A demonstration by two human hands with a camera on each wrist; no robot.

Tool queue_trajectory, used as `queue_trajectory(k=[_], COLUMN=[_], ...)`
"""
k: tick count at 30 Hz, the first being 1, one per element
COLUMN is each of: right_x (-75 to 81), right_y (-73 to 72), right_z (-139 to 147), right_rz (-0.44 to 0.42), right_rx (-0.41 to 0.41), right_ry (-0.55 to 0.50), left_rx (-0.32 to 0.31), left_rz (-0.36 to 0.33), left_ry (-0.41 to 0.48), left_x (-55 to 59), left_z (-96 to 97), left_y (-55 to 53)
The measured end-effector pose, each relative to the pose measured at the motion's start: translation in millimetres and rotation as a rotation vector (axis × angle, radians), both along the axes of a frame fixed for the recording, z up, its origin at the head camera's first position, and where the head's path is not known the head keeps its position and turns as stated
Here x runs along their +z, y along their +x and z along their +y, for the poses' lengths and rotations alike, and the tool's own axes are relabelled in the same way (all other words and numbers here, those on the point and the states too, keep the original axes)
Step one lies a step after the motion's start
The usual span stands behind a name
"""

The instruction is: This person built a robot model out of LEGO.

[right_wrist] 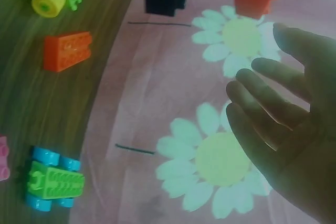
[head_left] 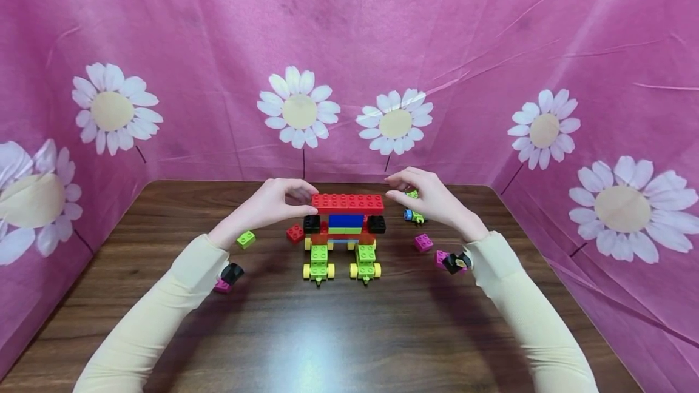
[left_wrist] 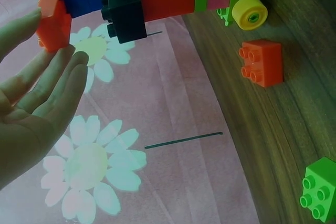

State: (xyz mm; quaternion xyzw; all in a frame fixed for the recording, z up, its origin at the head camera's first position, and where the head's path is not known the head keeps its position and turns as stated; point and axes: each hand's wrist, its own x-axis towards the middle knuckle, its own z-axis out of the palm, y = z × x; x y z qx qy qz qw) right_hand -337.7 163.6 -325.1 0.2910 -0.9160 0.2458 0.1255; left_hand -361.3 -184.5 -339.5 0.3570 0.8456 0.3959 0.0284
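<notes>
Well, from my head view, the long red brick sits on top of the blocks, lying left to right between my left hand and right hand. The left is nearer. In my left wrist view, thumb and fingers pinch its end. In my right wrist view, that hand is loose, holding nothing, apart from the brick. I can't read any brand or words in the 3 views.

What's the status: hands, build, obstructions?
Left hand pinches long red brick at its left end; right hand open, off it. Long red brick on top of stack. Loose bricks nearby, none blocking either hand.
</notes>
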Motion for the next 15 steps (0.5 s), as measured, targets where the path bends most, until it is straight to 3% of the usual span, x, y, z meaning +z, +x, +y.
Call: queue_trajectory(k=[8, 15], right_x=[-24.1, -57.4], right_y=[-12.5, -18.7], right_z=[12, 20], right_rz=[-0.006, -0.108], right_rx=[-0.006, -0.02], right_ry=[0.01, 0.06], left_rx=[-0.006, -0.004], left_rz=[-0.011, -0.015], left_ry=[0.001, -0.002], left_x=[0.5, 0.3], left_z=[-0.2, -2.2], left_y=[-1.9, -3.7])
